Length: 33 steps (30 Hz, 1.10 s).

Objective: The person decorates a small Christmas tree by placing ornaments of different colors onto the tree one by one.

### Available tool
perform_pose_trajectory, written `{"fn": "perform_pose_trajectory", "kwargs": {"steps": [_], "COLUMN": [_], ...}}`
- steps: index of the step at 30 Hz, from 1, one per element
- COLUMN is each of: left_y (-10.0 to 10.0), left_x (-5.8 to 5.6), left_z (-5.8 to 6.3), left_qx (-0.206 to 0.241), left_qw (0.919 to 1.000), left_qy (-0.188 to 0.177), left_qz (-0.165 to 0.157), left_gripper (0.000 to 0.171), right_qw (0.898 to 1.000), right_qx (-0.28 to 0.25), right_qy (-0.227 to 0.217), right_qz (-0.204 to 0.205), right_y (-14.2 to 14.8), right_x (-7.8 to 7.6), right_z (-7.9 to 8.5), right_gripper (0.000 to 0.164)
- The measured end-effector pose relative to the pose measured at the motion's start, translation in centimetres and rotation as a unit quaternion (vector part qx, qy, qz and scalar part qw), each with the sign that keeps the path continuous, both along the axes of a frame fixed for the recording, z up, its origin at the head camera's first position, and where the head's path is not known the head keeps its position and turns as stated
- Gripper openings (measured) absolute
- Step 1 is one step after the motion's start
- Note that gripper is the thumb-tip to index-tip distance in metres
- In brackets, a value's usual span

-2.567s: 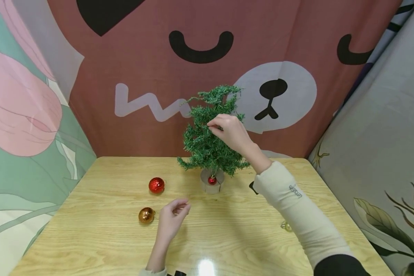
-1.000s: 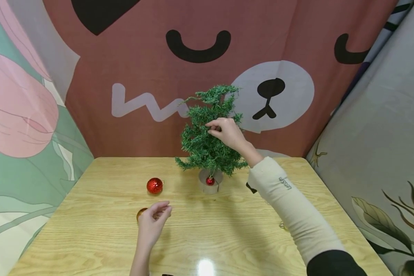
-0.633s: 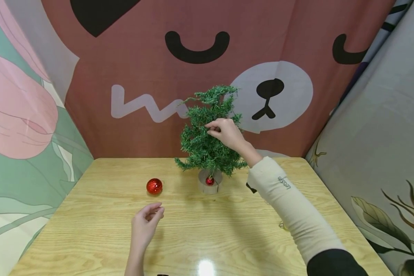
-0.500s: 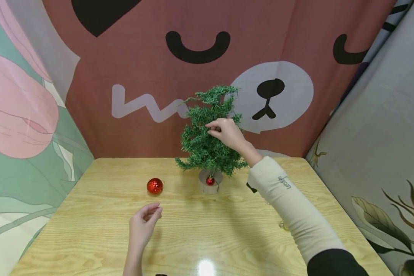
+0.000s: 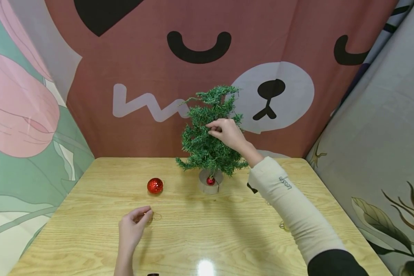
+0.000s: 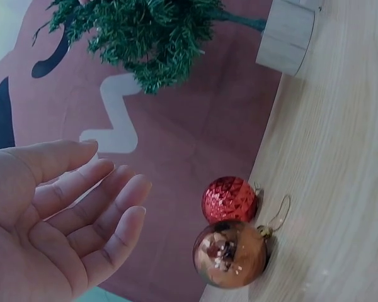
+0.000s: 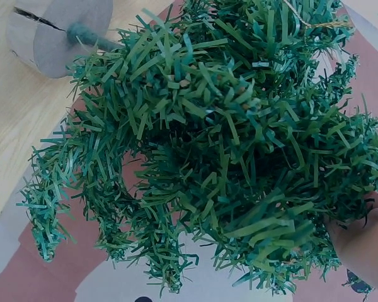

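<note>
A small green artificial Christmas tree (image 5: 207, 147) stands on a round pale base (image 5: 205, 187). My right hand (image 5: 227, 132) pinches a branch partway up; in the right wrist view much of that hand (image 7: 365, 245) is hidden by foliage. A small red bauble (image 5: 211, 180) hangs low, before the base. My left hand (image 5: 132, 226) hovers above the table, fingers loosely bent around nothing. Behind it in the head view is a shiny copper-gold bauble (image 6: 230, 255), where only its wire loop (image 5: 156, 216) shows. A faceted red bauble (image 5: 155, 186) lies farther back.
The wooden table (image 5: 207, 237) has a printed cloth (image 5: 141, 130) hanging behind it. A small gold ornament (image 5: 283, 226) peeks out beside the right sleeve (image 5: 289, 207), which covers part of the table's right side.
My left hand has moved left and slightly toward me, now covering the copper-gold bauble in the head view. My right hand has dropped a little, then stayed still at the tree.
</note>
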<state>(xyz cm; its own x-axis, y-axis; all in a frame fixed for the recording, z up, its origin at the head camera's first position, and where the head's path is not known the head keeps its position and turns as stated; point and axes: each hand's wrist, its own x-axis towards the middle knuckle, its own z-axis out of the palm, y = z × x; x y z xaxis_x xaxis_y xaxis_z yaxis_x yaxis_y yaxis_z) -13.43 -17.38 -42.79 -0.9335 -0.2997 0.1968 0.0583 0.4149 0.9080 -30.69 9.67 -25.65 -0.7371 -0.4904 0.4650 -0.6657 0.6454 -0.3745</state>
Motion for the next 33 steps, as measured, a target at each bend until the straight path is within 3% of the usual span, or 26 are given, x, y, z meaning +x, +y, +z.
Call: {"fn": "perform_pose_trajectory", "kwargs": {"steps": [15,33], "left_y": [-1.4,-2.4], "left_x": [-0.4,-1.1], "left_z": [-0.8,-2.5], "left_qx": [0.018,-0.006], "left_qw": [0.9982,0.9975], "left_qy": [0.02,-0.031], "left_qz": [0.054,0.063], "left_gripper": [0.017,0.029], "right_qw": [1.0,1.0], "right_qx": [0.002,0.007], "right_qy": [0.008,-0.006], "right_qz": [0.003,0.005], "right_y": [0.2,0.2], "right_x": [-0.2,-0.2], "right_z": [-0.3,-0.2], "right_gripper": [0.023,0.025]}}
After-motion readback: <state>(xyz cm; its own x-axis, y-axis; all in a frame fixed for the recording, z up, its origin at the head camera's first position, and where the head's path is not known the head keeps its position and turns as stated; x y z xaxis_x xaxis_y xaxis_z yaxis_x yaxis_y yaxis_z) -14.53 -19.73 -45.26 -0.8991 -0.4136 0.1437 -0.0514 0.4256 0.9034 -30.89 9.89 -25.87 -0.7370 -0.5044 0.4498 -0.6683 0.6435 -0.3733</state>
